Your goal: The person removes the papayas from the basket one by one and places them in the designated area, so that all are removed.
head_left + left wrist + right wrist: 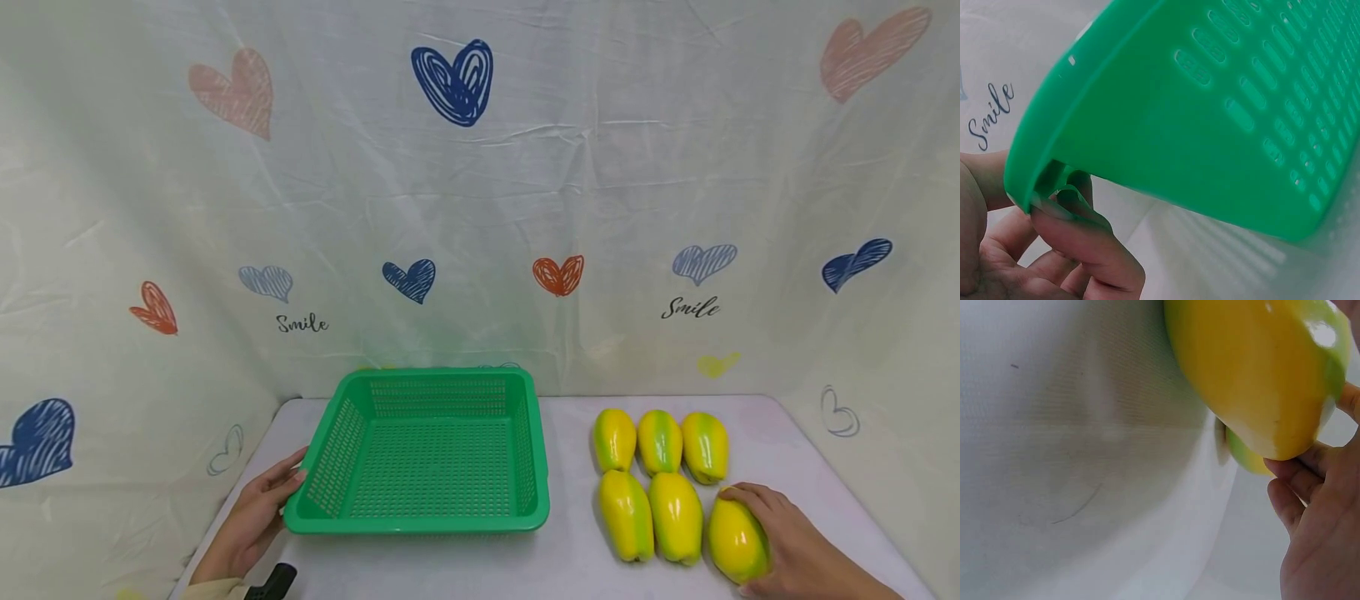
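A green plastic basket [438, 467] with slotted walls stands on the table, its inside bare. At its left side, my left hand [258, 512] grips the rim. The left wrist view shows the fingers [1085, 240] curled under the edge of the basket [1147, 137]. My right hand [791, 537] holds a glossy yellow-green papaya [737, 542], the nearest one on the right. In the right wrist view the fingertips [1294, 475] touch the lower end of this papaya [1254, 369]. Several similar papayas [675, 517] lie beside it in two rows.
The pale tabletop [570, 550] runs back to a white curtain [480, 208] printed with hearts and the word Smile. A gap of bare table separates the basket from the papayas. A black strap device [273, 581] sits by the left wrist.
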Motion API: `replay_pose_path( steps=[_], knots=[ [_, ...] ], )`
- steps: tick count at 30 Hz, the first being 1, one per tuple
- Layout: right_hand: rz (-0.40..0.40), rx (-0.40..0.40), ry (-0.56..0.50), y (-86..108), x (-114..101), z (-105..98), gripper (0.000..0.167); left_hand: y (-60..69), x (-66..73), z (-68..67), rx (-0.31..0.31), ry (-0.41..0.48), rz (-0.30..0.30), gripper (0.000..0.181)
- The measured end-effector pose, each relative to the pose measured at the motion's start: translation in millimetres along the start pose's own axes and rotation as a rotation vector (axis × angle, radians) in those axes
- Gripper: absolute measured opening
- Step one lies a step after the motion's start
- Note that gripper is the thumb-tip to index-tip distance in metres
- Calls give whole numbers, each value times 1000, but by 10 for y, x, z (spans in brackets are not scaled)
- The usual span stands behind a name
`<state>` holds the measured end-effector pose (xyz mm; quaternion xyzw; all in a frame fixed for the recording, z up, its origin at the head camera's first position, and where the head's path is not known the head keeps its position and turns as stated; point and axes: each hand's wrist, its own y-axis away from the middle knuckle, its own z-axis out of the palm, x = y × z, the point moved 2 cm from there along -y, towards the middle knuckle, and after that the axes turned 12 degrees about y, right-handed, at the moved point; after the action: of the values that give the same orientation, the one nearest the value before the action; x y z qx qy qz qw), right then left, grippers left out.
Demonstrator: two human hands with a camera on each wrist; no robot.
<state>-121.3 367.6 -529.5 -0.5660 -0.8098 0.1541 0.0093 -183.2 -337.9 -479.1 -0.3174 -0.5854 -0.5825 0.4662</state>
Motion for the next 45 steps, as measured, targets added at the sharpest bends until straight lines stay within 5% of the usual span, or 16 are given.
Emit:
replay_pose_path(
  steps=[8, 15, 21, 30, 39, 45],
  knots=[
    [64, -134, 107, -30, -26, -29, 107, 12, -2, 3, 0, -5, -3, 64],
    [17, -56, 103, -2, -39, -8, 104, 18, -1, 3, -1, -3, -12, 65],
    [24, -98, 64, -6, -42, -23, 100, 29, 0, -4, -3, -5, -15, 65],
    [-100, 40, 173, -65, -24, -60, 115, 34, 15, -4, -11, -4, -17, 66],
    [-171, 93, 65, -74, -5, -69, 114, 35, 11, 2, -14, -10, -10, 66],
    [-140, 73, 97, -55, 0, -65, 111, 28, 4, 6, -13, -19, -14, 65]
  ],
)
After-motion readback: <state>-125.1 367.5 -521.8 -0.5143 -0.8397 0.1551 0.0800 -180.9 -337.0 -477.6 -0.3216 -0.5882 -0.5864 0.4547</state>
